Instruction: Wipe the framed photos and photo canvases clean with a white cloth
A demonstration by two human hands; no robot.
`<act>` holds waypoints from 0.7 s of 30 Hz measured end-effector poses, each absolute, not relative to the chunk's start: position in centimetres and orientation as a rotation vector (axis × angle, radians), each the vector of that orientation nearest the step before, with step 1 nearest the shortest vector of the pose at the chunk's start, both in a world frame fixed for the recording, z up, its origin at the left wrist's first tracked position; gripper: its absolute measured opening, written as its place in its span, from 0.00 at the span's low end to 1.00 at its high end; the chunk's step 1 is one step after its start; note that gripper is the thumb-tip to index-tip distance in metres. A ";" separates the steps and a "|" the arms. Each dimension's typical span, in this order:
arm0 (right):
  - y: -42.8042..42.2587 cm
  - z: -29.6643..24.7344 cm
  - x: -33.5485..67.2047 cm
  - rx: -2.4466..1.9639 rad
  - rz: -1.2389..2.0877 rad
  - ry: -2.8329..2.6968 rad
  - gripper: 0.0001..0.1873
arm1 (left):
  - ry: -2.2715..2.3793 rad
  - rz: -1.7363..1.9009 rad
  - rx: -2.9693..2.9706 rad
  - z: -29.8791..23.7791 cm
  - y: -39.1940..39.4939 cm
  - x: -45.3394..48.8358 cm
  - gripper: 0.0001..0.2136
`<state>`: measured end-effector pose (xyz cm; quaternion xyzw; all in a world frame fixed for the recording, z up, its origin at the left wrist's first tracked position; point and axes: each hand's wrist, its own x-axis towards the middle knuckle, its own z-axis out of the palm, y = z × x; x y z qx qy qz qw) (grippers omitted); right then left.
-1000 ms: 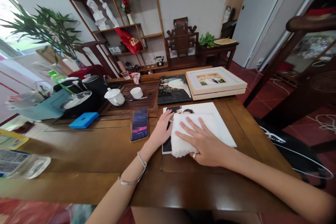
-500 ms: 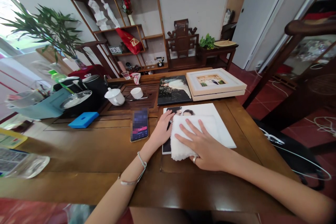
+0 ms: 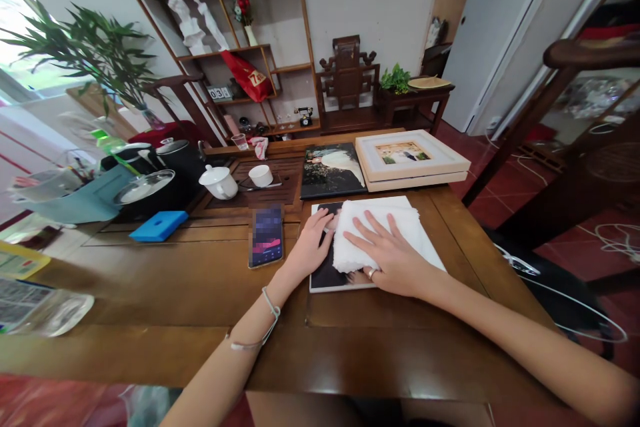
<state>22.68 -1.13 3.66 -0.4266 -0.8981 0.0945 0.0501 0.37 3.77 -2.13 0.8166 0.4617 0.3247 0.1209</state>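
Observation:
A frameless photo print (image 3: 330, 275) lies flat on the wooden table (image 3: 190, 293) in front of me. A folded white cloth (image 3: 350, 247) rests on it. My right hand (image 3: 387, 250) lies flat on the cloth with fingers spread, pressing it onto the print. My left hand (image 3: 310, 247) rests on the print's left edge, fingers stretched out, holding it still. A phone (image 3: 266, 237) lies just left of my left hand.
Behind the print lie a dark photo print (image 3: 331, 170) and two stacked white picture frames (image 3: 410, 159). A tea tray with a white teapot (image 3: 219, 183) and cup (image 3: 261, 175), black pots (image 3: 150, 190), and a blue sponge (image 3: 159, 225) stand to the left. Chairs stand on the right.
My right hand has slid the white cloth away from me, up the print, uncovering the print's near edge. My left hand has stayed on the left edge.

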 end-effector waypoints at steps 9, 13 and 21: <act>-2.5 3.5 22.1 -1.210 0.306 -2.743 0.41 | 1.347 0.942 2.387 -2.1 3.6 0.3 0.18; -1.0 3.3 22.5 -1.282 0.279 -2.710 0.40 | 1.362 0.928 2.392 -2.0 3.7 0.3 0.17; -1.3 3.6 22.6 -1.319 0.272 -2.723 0.41 | 1.365 0.934 2.362 -1.9 3.6 0.4 0.17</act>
